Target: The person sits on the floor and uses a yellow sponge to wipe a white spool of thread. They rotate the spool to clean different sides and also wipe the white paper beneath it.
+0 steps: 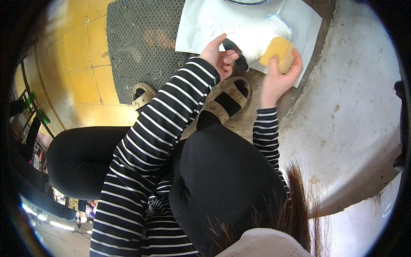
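Note:
A yellow sponge (278,49) is pinched between the thumb and fingers of my right hand (280,75). Beside it, the curled fingers of my left hand (220,58) grip a dark, glossy, curved piece (236,54). That piece adjoins a bright white, ribbed object (257,36) with a bluish rounded far edge; glare hides its kind. The sponge is close to the near right side of this white object and may touch it. Below both lies a white sheet (195,25) with water drops on it.
Beyond the sheet, the rim of a round basin (250,3) shows at the top edge. A black honeycomb mat (128,47) lies left on yellow tiles (81,55). My beige sandals (218,111) stand close below. A pale concrete surface (342,115) fills the right.

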The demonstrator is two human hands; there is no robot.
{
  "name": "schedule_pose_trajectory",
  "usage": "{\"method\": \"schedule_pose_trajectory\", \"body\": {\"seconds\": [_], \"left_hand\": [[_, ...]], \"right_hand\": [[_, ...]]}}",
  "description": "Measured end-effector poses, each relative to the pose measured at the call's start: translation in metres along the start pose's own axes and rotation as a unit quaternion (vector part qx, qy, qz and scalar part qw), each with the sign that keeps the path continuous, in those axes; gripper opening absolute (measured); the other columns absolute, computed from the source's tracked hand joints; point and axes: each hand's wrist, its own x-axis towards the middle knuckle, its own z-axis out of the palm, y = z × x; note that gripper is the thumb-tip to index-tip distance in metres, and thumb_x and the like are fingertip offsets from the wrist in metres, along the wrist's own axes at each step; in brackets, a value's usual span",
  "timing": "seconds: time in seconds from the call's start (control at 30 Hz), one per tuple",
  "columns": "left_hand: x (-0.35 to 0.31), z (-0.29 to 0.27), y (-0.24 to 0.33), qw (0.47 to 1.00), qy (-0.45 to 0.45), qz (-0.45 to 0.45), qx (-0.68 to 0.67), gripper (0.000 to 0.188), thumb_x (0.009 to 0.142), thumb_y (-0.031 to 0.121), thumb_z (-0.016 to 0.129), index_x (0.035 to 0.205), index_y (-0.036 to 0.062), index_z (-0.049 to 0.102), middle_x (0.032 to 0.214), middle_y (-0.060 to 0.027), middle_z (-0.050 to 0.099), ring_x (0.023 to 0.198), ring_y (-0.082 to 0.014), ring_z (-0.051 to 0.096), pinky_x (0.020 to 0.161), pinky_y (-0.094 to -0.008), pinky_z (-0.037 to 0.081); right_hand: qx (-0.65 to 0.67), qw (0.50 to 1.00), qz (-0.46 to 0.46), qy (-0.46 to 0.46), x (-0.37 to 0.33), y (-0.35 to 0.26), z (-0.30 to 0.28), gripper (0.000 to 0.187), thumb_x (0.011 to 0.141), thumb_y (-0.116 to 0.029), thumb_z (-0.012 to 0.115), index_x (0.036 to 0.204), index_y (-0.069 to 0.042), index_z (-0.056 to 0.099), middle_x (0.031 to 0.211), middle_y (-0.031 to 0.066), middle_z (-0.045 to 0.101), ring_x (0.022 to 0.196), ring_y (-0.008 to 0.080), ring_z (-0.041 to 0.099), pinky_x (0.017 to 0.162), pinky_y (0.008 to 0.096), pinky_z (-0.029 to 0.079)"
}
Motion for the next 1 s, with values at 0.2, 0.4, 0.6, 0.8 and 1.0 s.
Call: {"method": "schedule_pose_trajectory", "body": {"seconds": [0.2, 0.4, 0.6, 0.8, 1.0], "left_hand": [[0.009, -0.005, 0.006, 0.991, -0.022, -0.047, -0.120, 0.053, 0.093, 0.042, 0.061, 0.108, -0.0068, 0.047, 0.091, -0.0123, 0.057, 0.045, -0.0028, 0.033, 0.037, -0.0156, 0.029], [0.010, -0.012, 0.005, 0.979, -0.009, -0.079, -0.186, 0.054, 0.092, 0.039, 0.065, 0.113, -0.0070, 0.047, 0.082, -0.0096, 0.057, 0.045, -0.0015, 0.032, 0.035, -0.0141, 0.028], [0.004, -0.003, 0.004, 0.997, -0.008, 0.018, -0.078, 0.052, 0.089, 0.040, 0.068, 0.102, -0.0072, 0.049, 0.080, -0.0096, 0.056, 0.045, -0.0019, 0.029, 0.036, -0.0138, 0.029], [0.001, 0.003, 0.001, 0.998, 0.024, 0.053, -0.018, 0.051, 0.089, 0.044, 0.067, 0.095, -0.0048, 0.053, 0.079, -0.0083, 0.057, 0.044, -0.0019, 0.027, 0.037, -0.0142, 0.027], [0.003, 0.006, -0.006, 0.976, 0.022, 0.160, 0.144, 0.054, 0.082, 0.051, 0.071, 0.093, -0.0005, 0.057, 0.077, -0.0064, 0.058, 0.042, -0.0027, 0.026, 0.038, -0.0183, 0.023]], "right_hand": [[0.259, 0.930, 0.256, 0.055, -0.004, -0.009, -0.003, 0.048, 0.089, -0.008, 0.059, 0.132, 0.002, 0.039, 0.108, 0.0089, 0.052, 0.085, 0.0119, 0.050, 0.069, 0.0241, 0.041], [0.201, 0.970, 0.136, 0.021, -0.049, -0.025, 0.005, 0.043, 0.091, -0.005, 0.058, 0.130, 0.000, 0.039, 0.104, 0.0081, 0.055, 0.086, 0.0107, 0.054, 0.063, 0.0214, 0.041], [0.276, 0.933, 0.217, 0.074, 0.012, -0.009, 0.009, 0.049, 0.088, -0.006, 0.062, 0.129, 0.001, 0.037, 0.113, 0.0139, 0.050, 0.097, 0.0181, 0.054, 0.084, 0.0313, 0.046], [0.278, 0.920, 0.270, 0.063, 0.008, -0.028, 0.007, 0.053, 0.088, -0.016, 0.066, 0.128, -0.001, 0.034, 0.100, 0.0111, 0.056, 0.079, 0.0142, 0.056, 0.055, 0.0237, 0.038], [0.282, 0.900, 0.323, 0.077, 0.011, -0.018, -0.008, 0.050, 0.087, -0.019, 0.068, 0.124, -0.002, 0.038, 0.100, 0.0093, 0.051, 0.079, 0.0141, 0.056, 0.052, 0.0240, 0.037]]}}
